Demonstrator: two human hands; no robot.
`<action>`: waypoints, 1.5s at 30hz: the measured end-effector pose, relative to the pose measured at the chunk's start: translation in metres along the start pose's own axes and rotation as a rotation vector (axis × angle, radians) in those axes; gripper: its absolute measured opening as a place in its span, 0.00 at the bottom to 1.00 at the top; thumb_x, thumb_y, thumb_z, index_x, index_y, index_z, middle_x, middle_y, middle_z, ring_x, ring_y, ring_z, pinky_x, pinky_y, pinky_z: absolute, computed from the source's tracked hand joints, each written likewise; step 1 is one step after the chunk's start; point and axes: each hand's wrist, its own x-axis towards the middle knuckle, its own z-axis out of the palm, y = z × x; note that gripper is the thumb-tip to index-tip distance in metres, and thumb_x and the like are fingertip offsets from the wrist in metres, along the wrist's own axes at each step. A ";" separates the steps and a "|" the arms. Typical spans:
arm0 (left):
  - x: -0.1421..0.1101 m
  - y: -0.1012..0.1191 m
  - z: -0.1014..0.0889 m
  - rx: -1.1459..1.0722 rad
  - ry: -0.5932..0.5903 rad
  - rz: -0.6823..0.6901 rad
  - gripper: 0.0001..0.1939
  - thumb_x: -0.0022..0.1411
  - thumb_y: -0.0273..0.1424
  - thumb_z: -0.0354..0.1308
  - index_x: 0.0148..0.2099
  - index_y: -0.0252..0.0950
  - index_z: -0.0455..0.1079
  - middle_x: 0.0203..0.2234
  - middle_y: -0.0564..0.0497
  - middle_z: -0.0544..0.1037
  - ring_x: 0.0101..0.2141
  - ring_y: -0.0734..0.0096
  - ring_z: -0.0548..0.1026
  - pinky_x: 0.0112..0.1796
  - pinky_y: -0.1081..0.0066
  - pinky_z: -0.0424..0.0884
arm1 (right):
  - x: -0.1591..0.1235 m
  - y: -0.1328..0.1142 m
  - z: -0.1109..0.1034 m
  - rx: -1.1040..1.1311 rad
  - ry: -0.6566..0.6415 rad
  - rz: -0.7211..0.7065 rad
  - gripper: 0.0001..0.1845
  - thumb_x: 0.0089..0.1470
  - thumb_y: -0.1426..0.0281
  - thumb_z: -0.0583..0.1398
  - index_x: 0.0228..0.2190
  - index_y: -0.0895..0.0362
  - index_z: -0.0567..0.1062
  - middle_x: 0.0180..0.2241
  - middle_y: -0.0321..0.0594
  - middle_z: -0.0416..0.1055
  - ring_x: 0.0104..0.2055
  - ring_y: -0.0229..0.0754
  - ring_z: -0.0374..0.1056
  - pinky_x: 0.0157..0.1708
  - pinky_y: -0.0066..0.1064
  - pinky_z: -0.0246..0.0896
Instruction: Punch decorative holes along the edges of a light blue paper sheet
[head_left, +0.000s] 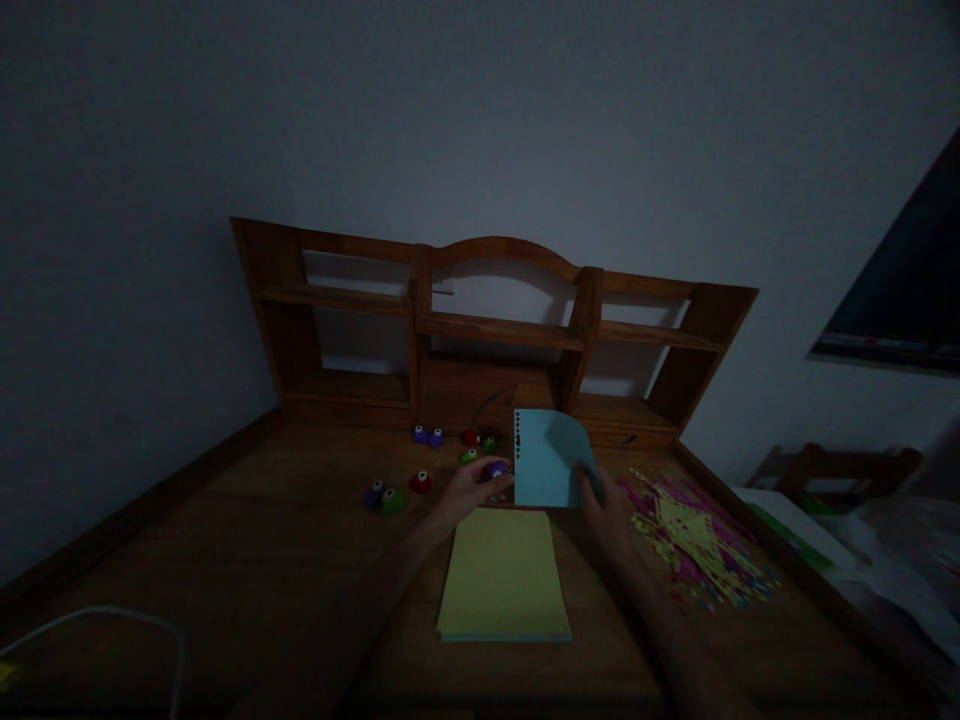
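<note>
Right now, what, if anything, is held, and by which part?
Right hand: blue sheet, by its lower right edge. Left hand: purple piece; exact grip unclear.

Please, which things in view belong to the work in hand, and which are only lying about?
Work:
blue sheet, in right hand
purple object, in left hand
yellow paper, probably

Apparently lying about:
red objects
yellow-and-pink pile
white cable

Purple piece (496, 469) in left hand (466, 487), blue sheet (551, 460) (hole-punched) in right hand (607, 508).
</note>
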 end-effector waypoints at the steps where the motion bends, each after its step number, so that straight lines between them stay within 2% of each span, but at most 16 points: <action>1: -0.001 0.002 0.000 0.007 -0.005 0.003 0.23 0.51 0.42 0.64 0.46 0.35 0.72 0.36 0.45 0.76 0.29 0.70 0.73 0.29 0.71 0.67 | 0.000 0.001 0.000 -0.007 0.000 -0.001 0.21 0.60 0.57 0.50 0.40 0.59 0.73 0.33 0.44 0.74 0.32 0.47 0.68 0.32 0.33 0.59; 5: -0.006 0.009 0.000 0.069 -0.032 -0.027 0.23 0.52 0.41 0.63 0.48 0.35 0.72 0.38 0.44 0.76 0.31 0.67 0.72 0.30 0.71 0.66 | 0.000 0.003 0.000 -0.040 -0.002 0.001 0.20 0.60 0.58 0.49 0.38 0.59 0.73 0.29 0.43 0.73 0.28 0.44 0.66 0.29 0.31 0.57; 9: -0.005 0.006 -0.001 -0.007 -0.094 0.002 0.23 0.50 0.38 0.66 0.48 0.36 0.71 0.42 0.44 0.75 0.39 0.63 0.72 0.37 0.68 0.67 | 0.000 0.003 0.000 -0.026 -0.009 -0.007 0.20 0.61 0.57 0.49 0.37 0.59 0.73 0.30 0.43 0.73 0.29 0.45 0.67 0.29 0.31 0.57; 13: -0.004 0.003 -0.002 -0.018 -0.116 -0.047 0.19 0.50 0.38 0.66 0.42 0.33 0.73 0.37 0.45 0.76 0.36 0.63 0.73 0.36 0.68 0.66 | 0.001 0.001 -0.001 -0.014 -0.020 -0.017 0.20 0.61 0.58 0.49 0.39 0.59 0.73 0.29 0.44 0.72 0.29 0.45 0.67 0.29 0.32 0.57; 19: -0.006 0.004 -0.001 -0.077 -0.183 -0.091 0.19 0.53 0.40 0.63 0.44 0.34 0.72 0.40 0.44 0.76 0.37 0.62 0.73 0.36 0.69 0.67 | -0.001 -0.002 -0.001 0.001 -0.023 -0.011 0.20 0.61 0.59 0.49 0.40 0.59 0.73 0.32 0.43 0.73 0.31 0.45 0.67 0.31 0.31 0.58; 26: -0.005 -0.006 0.000 -0.060 -0.181 -0.109 0.17 0.53 0.40 0.63 0.42 0.34 0.72 0.34 0.47 0.76 0.29 0.69 0.71 0.30 0.72 0.64 | -0.001 -0.003 -0.003 -0.035 -0.042 -0.012 0.19 0.62 0.59 0.48 0.39 0.58 0.73 0.31 0.42 0.73 0.30 0.44 0.67 0.29 0.30 0.57; 32: -0.003 -0.004 -0.001 0.020 -0.191 -0.081 0.17 0.50 0.39 0.65 0.37 0.32 0.73 0.26 0.51 0.73 0.24 0.75 0.66 0.26 0.74 0.58 | 0.000 -0.003 -0.003 -0.047 -0.073 -0.044 0.19 0.62 0.60 0.48 0.42 0.59 0.72 0.33 0.44 0.74 0.31 0.44 0.68 0.29 0.30 0.57; 39: -0.008 0.005 0.004 -0.020 -0.179 -0.092 0.18 0.48 0.38 0.66 0.40 0.33 0.73 0.32 0.48 0.76 0.28 0.71 0.70 0.30 0.72 0.62 | -0.002 -0.007 -0.004 -0.107 -0.080 -0.042 0.17 0.62 0.61 0.48 0.38 0.56 0.72 0.30 0.42 0.73 0.30 0.44 0.69 0.28 0.30 0.56; 45: -0.013 0.011 0.003 -0.009 -0.159 -0.133 0.18 0.50 0.42 0.64 0.39 0.35 0.74 0.30 0.47 0.76 0.31 0.64 0.72 0.31 0.69 0.64 | -0.002 -0.005 -0.002 -0.055 -0.080 -0.049 0.18 0.62 0.60 0.48 0.37 0.57 0.72 0.30 0.42 0.73 0.28 0.44 0.68 0.28 0.30 0.57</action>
